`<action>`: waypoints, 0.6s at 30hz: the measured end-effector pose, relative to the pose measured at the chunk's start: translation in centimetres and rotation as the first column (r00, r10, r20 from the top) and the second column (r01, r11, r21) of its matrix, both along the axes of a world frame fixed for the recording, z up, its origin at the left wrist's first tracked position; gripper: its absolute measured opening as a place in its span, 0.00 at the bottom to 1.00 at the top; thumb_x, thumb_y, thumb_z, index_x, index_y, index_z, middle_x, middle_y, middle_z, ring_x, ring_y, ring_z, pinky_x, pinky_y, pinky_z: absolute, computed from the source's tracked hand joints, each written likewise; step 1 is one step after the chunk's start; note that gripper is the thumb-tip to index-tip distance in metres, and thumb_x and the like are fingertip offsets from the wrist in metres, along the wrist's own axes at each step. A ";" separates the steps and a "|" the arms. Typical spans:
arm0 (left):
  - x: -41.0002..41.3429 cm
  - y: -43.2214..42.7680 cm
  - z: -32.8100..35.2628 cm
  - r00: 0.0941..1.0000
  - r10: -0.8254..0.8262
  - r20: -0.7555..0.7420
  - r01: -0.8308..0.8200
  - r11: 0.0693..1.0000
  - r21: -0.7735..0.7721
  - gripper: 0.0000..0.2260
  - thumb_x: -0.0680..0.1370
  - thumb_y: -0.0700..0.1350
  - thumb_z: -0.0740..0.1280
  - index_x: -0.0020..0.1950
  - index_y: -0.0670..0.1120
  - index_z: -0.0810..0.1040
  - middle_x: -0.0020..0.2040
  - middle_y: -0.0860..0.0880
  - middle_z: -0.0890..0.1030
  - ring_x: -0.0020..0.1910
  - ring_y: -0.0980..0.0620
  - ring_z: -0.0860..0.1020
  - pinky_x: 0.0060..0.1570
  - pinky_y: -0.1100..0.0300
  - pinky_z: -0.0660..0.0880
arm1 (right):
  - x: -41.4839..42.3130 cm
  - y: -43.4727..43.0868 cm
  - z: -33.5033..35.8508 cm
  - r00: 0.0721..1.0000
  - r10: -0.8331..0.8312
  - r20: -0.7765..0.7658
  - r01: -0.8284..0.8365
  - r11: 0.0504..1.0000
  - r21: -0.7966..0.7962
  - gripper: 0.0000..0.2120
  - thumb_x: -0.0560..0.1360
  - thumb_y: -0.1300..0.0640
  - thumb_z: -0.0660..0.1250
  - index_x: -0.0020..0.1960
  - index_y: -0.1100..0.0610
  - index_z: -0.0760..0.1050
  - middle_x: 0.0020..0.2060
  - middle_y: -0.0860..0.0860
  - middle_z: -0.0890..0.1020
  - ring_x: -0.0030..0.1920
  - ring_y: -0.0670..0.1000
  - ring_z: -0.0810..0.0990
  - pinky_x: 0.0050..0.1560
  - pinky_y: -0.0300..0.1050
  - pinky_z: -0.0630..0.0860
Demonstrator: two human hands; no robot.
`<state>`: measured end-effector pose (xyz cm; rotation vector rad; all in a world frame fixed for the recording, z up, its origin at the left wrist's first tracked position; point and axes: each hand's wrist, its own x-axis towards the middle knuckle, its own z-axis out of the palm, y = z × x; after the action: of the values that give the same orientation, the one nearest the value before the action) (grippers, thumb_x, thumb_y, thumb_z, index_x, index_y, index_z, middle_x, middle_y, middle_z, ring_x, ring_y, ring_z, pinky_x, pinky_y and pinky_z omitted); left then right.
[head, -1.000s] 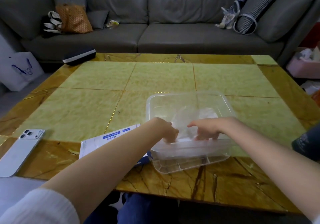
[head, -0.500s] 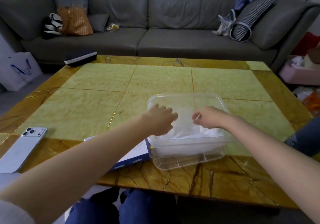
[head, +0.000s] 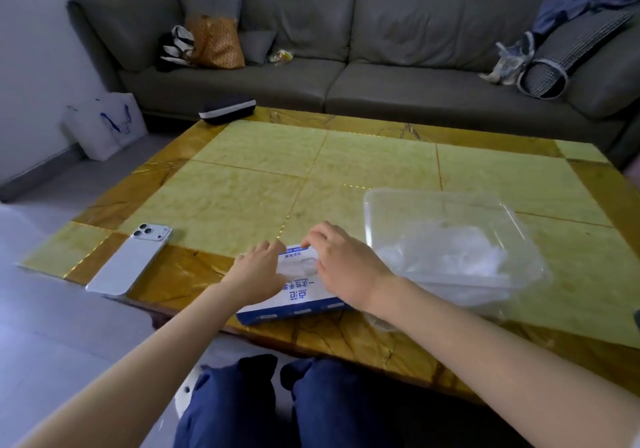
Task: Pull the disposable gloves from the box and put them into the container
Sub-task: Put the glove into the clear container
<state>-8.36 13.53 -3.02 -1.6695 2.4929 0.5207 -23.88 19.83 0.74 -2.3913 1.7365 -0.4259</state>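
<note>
Both hands are at the flat blue-and-white cardboard glove box (head: 304, 300), which sits just left of the clear rectangular plastic container (head: 433, 195). The left hand (head: 258, 271) lies flat, fingers straight, pinning the box. The right hand (head: 346, 267) curls over the slot, though whether it has film pinched I can't tell. Best to keep the box pinned and draw one glove straight up. The count: one box, one container, and a crumpled heap of translucent gloves (head: 450, 257) inside it, too tangled to number.

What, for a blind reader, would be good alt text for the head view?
Two bare hands work at a blue-and-white glove box on a yellow table: the left hand rests on it, the right hand is at its opening. Beside it stands a clear container holding crumpled gloves; a white phone lies to the left.
</note>
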 end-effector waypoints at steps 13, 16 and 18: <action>1.8 0.0 -2.1 0.997 -0.007 -0.082 0.009 1.000 0.023 0.30 0.74 0.51 0.70 0.72 0.49 0.62 0.70 0.50 0.64 0.69 0.48 0.64 0.64 0.52 0.66 | 3.6 -3.8 -5.0 0.991 -0.098 -0.096 0.113 0.978 0.174 0.10 0.79 0.54 0.61 0.55 0.55 0.77 0.52 0.53 0.77 0.51 0.54 0.77 0.45 0.43 0.69; 1.9 0.1 -2.1 0.995 -0.011 -0.094 0.012 1.000 0.012 0.30 0.74 0.51 0.69 0.73 0.49 0.62 0.70 0.49 0.65 0.69 0.48 0.63 0.65 0.52 0.65 | 3.7 -3.7 -4.7 0.993 -0.082 -0.081 0.092 0.987 0.134 0.10 0.80 0.55 0.58 0.54 0.56 0.77 0.50 0.52 0.78 0.48 0.54 0.78 0.43 0.43 0.69; 2.0 0.1 -2.1 0.995 -0.022 -0.093 0.022 1.000 0.001 0.29 0.75 0.51 0.68 0.73 0.49 0.61 0.70 0.48 0.65 0.69 0.48 0.63 0.64 0.52 0.64 | 3.6 -3.7 -4.4 0.993 -0.047 -0.104 0.058 0.993 0.106 0.10 0.80 0.56 0.57 0.52 0.57 0.76 0.49 0.52 0.78 0.47 0.54 0.78 0.43 0.44 0.70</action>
<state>-6.34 13.64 -5.08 -1.6515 2.5705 0.6124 -20.28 16.10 -3.68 -2.3326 1.8182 -0.2130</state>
